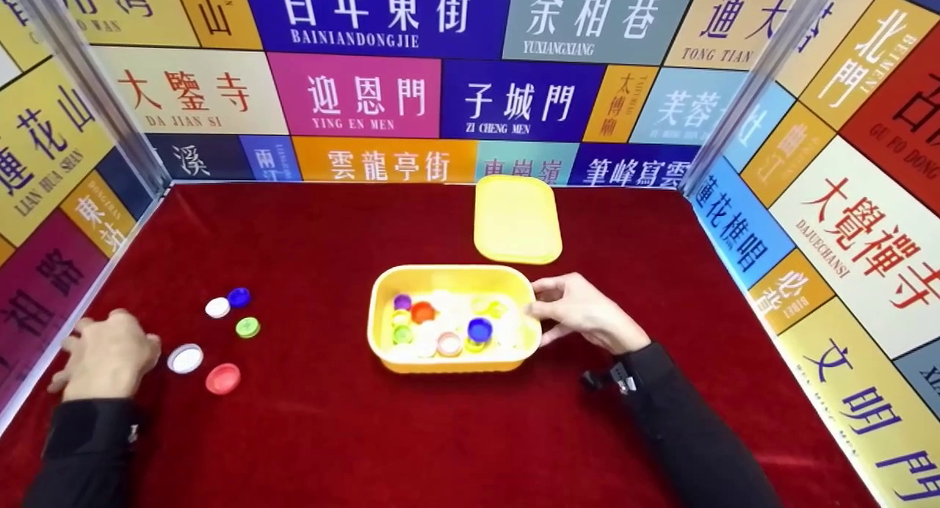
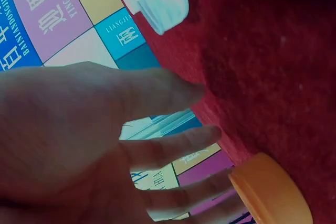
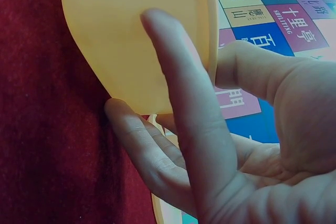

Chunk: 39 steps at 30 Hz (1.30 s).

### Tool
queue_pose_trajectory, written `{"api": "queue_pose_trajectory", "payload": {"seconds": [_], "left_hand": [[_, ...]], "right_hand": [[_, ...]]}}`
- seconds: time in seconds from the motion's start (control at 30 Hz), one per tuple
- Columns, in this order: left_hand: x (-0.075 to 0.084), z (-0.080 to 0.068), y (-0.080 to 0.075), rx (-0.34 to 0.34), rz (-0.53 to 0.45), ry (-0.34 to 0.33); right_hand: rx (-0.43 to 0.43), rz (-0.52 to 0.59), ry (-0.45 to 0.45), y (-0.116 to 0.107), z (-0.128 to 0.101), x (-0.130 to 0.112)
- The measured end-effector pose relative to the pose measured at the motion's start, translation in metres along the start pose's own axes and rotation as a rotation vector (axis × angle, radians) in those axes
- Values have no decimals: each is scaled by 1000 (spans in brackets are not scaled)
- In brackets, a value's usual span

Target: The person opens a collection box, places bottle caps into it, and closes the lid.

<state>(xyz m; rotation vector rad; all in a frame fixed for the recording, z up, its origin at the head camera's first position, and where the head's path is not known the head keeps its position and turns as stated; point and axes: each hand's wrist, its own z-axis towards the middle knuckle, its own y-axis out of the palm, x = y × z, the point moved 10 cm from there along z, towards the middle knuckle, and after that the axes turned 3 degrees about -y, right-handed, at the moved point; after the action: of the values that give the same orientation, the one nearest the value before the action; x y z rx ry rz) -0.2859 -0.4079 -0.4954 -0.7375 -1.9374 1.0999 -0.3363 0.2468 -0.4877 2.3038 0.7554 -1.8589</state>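
Observation:
A yellow plastic box (image 1: 455, 366) sits mid-table with several coloured bottle caps inside, among them a blue cap (image 1: 479, 329) and a red cap (image 1: 423, 312). My right hand (image 1: 580, 310) grips its right end, thumb at the rim and fingers against the outer wall (image 3: 121, 40). On the far left, my left hand (image 1: 106, 354) reaches down with fingers spread. In the left wrist view, an orange cap (image 2: 273, 192) lies right at its fingertips, hidden in the head view. Beside this hand lie a white cap (image 1: 185, 359) and a red cap (image 1: 223, 379).
Farther back on the left are a small white cap (image 1: 217, 307), a blue cap (image 1: 239, 297) and a green cap (image 1: 247, 327). A yellow lid (image 1: 517, 218) lies behind the box. Printed panels (image 1: 367, 97) wall in the red cloth (image 1: 330, 434) at the back and sides.

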Motion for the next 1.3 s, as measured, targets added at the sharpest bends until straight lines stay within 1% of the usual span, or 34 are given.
{"api": "queue_pose_trajectory", "payload": {"seconds": [0.07, 0.1, 0.17, 0.23, 0.37, 0.53, 0.63, 0.77, 0.87, 0.97, 1.1, 1.3], "left_hand": [[-3, -1, 1, -27, -4, -44], [-4, -2, 1, -36, -1, -53], [-3, -5, 0, -36, 10, -38], [1, -7, -2, -16, 21, 7], [11, -13, -8, 66, 36, 108], [20, -17, -15, 146, 53, 190], [29, -20, -21, 211, 49, 235], [46, -27, -26, 301, 14, 293], [63, -32, -28, 346, -14, 334], [81, -37, -28, 401, -32, 389], [106, -46, -28, 447, -49, 462], [146, -63, -22, 481, -96, 542]], "right_hand": [[0, 1, 1, 0, 0, 0], [0, -1, 1, 0, 0, 0], [3, -2, 2, 0, 1, 1], [6, -3, 3, -1, 1, 1], [6, -8, 4, -2, 1, 2], [1, -13, 4, -2, 1, 3], [2, -13, 1, -1, 2, 3], [4, -8, -1, -1, 1, 2], [6, -2, 1, 0, 1, 2], [5, -3, 1, 0, 1, 2], [3, -1, 2, 0, 1, 3], [7, 2, 4, -1, 1, 3]]}}
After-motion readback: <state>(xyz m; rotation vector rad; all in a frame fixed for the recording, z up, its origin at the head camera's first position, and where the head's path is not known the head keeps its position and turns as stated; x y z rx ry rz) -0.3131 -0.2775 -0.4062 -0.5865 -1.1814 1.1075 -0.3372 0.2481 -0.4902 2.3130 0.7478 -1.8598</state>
